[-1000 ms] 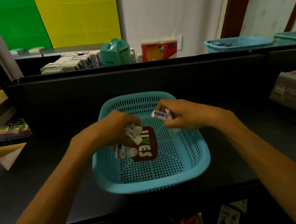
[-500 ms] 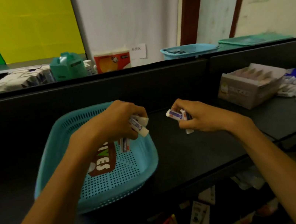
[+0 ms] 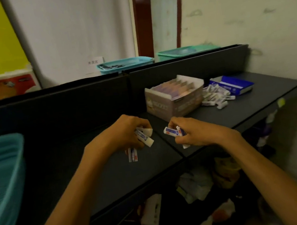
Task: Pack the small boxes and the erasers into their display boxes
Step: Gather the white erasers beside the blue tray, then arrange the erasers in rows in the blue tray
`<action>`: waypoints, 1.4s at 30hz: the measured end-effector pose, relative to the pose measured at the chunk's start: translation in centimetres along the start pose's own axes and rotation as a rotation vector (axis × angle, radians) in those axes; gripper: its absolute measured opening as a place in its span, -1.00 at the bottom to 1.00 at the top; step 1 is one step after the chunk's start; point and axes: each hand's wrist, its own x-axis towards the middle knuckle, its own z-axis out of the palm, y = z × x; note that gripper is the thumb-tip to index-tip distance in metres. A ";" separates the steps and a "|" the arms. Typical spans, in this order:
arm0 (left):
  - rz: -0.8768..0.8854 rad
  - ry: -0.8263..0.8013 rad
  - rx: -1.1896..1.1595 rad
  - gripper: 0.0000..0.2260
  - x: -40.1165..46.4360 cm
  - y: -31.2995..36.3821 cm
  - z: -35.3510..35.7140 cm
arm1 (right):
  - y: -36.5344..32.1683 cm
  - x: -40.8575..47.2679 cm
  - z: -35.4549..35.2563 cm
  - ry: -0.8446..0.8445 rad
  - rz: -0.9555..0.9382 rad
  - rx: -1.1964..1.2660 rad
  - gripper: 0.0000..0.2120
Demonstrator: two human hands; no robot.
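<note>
1. Erasers [image 3: 144,137], white with blue-and-red sleeves, bunched in left hand [image 3: 125,133], fingers curled round them; one or two more [image 3: 132,154] poking out below the palm.
2. More erasers [image 3: 172,131] gripped in right hand [image 3: 192,134], two ends sticking out toward the left hand, another end [image 3: 186,146] showing under the fist.
3. Both hands held over black shelf [image 3: 113,168], close together but apart.
4. Beyond the hands, on the same shelf: open grey display box [image 3: 176,101] with a row of small boxes [image 3: 174,88] standing inside.
5. Just right of it, a loose pile of erasers [image 3: 216,96] on the shelf, touching or nearly touching an open blue box [image 3: 235,86].
6. Far left: teal basket [image 3: 2,174], partly cut off by the frame edge.
7. Behind the black divider: red-and-white pack [image 3: 8,85], blue tray [image 3: 126,64], green tray [image 3: 182,51].
8. Lower shelf below: jumble of packets, too dim to identify.
</note>
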 end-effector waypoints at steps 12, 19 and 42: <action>0.145 -0.131 -0.024 -0.56 18.0 10.1 6.6 | 17.6 -3.6 -6.7 0.030 0.250 0.013 -0.68; 0.185 -0.117 -0.026 -0.51 29.5 14.2 9.3 | 27.3 -2.1 -11.5 0.074 0.305 0.001 -0.66; -0.348 0.011 0.029 -0.54 49.3 16.1 10.2 | 43.8 17.5 -24.4 -0.045 -0.192 -0.040 -0.68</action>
